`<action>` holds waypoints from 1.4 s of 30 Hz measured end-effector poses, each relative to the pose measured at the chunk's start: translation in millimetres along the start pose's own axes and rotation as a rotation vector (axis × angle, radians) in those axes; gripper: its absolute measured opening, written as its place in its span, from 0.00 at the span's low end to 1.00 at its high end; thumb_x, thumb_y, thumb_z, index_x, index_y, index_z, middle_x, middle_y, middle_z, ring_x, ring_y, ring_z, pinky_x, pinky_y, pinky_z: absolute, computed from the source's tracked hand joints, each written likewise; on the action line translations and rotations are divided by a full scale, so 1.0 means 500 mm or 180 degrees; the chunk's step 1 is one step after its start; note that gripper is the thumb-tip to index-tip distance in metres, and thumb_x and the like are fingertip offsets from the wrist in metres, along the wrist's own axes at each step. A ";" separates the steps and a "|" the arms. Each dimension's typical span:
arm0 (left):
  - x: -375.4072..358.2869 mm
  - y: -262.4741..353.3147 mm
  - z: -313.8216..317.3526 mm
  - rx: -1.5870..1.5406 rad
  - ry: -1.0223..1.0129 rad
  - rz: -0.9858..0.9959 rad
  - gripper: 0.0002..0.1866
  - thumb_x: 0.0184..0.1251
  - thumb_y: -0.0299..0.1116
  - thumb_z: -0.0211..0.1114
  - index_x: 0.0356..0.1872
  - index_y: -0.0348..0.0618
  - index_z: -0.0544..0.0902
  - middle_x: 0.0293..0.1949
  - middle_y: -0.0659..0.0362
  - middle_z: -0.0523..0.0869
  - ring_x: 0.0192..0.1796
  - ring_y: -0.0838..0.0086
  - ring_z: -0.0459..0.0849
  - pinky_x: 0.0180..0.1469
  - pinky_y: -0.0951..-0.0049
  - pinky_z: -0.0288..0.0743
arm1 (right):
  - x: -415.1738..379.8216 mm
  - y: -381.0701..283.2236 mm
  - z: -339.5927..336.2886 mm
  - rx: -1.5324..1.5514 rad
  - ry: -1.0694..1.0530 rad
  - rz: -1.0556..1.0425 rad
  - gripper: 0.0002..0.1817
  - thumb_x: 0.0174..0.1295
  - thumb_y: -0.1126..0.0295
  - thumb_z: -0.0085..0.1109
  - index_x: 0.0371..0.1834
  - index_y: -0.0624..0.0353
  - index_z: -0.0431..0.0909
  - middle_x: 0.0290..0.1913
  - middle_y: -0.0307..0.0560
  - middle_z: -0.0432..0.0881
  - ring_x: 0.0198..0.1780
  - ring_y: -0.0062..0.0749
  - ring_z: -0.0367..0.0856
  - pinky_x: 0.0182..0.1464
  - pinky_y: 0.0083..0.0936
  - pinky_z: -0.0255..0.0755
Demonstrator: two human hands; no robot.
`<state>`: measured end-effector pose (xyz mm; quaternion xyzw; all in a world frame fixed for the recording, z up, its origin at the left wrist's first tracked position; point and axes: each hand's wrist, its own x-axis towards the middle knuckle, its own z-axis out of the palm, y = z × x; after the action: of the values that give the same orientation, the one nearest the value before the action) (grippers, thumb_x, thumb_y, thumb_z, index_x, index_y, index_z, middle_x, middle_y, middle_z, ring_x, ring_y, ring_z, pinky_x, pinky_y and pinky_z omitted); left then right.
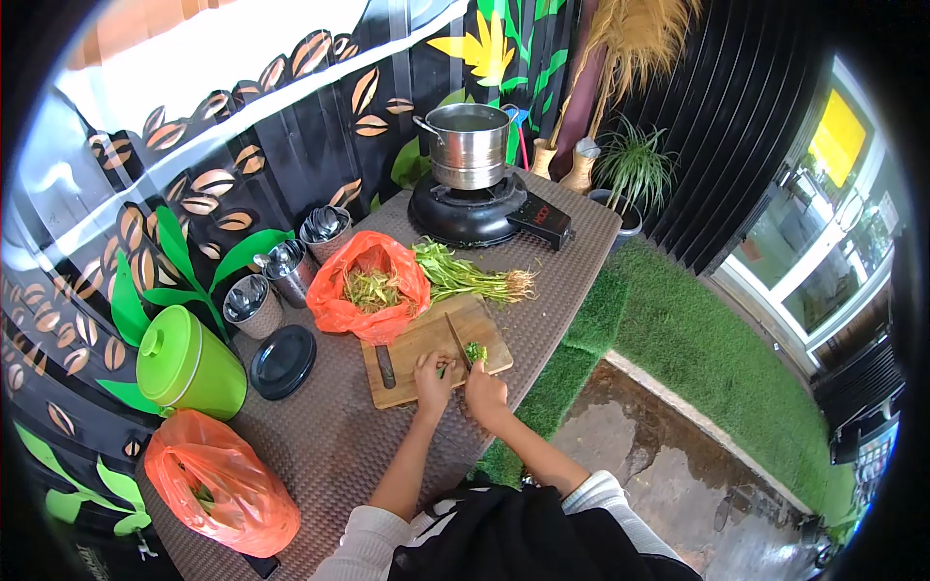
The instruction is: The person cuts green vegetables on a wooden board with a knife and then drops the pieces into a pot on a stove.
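Note:
A wooden cutting board (417, 351) lies on the table in front of me. My right hand (487, 395) is closed round the handle of a knife (456, 335), whose blade points away across the board. Beside the blade is a small heap of chopped greens (476, 351). My left hand (433, 382) is curled at the board's near edge, with a bit of green leaf showing between its fingers. Behind the board lies a bunch of leafy greens with roots (470, 278). To its left stands an open orange plastic bag (358, 315) with plant trimmings inside.
A steel pot (470, 150) sits on a black portable stove (465, 215) at the far end. Along the wall stand cutlery holders (254, 312), a black lid (284, 361) and a green lidded container (189, 366). A tied orange bag (223, 489) is at the near left.

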<state>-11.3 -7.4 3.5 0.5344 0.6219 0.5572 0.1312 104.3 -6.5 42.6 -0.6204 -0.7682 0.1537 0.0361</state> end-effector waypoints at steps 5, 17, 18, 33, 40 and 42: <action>0.013 0.003 0.014 0.0214 -0.0204 0.0148 0.10 0.52 0.18 0.66 0.36 0.36 0.80 0.33 0.52 0.80 0.36 0.64 0.83 0.41 0.69 0.76 | 0.009 0.023 -0.018 0.0137 -0.0222 -0.0184 0.16 0.62 0.69 0.49 0.48 0.68 0.64 0.34 0.61 0.83 0.35 0.52 0.85 0.35 0.42 0.79; 0.021 -0.001 0.017 -0.0069 -0.0384 -0.0239 0.11 0.49 0.19 0.67 0.35 0.38 0.80 0.30 0.55 0.84 0.32 0.69 0.79 0.38 0.71 0.74 | 0.029 0.010 -0.003 0.0115 0.0020 -0.0103 0.16 0.63 0.68 0.46 0.48 0.68 0.65 0.31 0.61 0.83 0.36 0.53 0.85 0.37 0.44 0.79; 0.026 0.000 0.018 -0.0169 -0.0424 -0.0491 0.12 0.47 0.19 0.67 0.35 0.37 0.80 0.30 0.56 0.85 0.29 0.72 0.79 0.36 0.72 0.74 | 0.041 0.021 -0.006 0.0238 -0.0085 -0.0187 0.16 0.63 0.68 0.46 0.49 0.69 0.65 0.31 0.62 0.83 0.36 0.53 0.85 0.38 0.44 0.79; 0.009 -0.008 0.005 -0.0061 -0.0247 0.0018 0.11 0.48 0.20 0.69 0.36 0.39 0.82 0.30 0.61 0.86 0.29 0.75 0.77 0.35 0.75 0.73 | 0.028 0.024 -0.012 0.0431 -0.0273 -0.0167 0.17 0.64 0.67 0.46 0.49 0.70 0.64 0.35 0.65 0.82 0.39 0.58 0.83 0.41 0.46 0.77; 0.027 -0.028 0.012 -0.0536 -0.0527 -0.0676 0.15 0.47 0.19 0.70 0.40 0.39 0.82 0.29 0.63 0.86 0.25 0.84 0.73 0.31 0.82 0.69 | 0.007 0.017 -0.009 0.0353 -0.0338 -0.0091 0.16 0.66 0.67 0.45 0.49 0.70 0.63 0.36 0.64 0.82 0.40 0.59 0.83 0.41 0.46 0.77; 0.029 -0.016 0.005 -0.0445 -0.0430 -0.0695 0.16 0.47 0.17 0.67 0.40 0.36 0.81 0.28 0.60 0.86 0.23 0.83 0.72 0.28 0.81 0.68 | -0.009 -0.005 -0.007 0.0367 -0.0275 -0.0032 0.16 0.66 0.67 0.45 0.49 0.69 0.63 0.36 0.64 0.82 0.40 0.59 0.83 0.41 0.46 0.77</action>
<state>-19.2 7.2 2.3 0.4894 0.6258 0.5443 0.2694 103.7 -10.4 47.5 -0.6063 -0.7620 0.2241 0.0393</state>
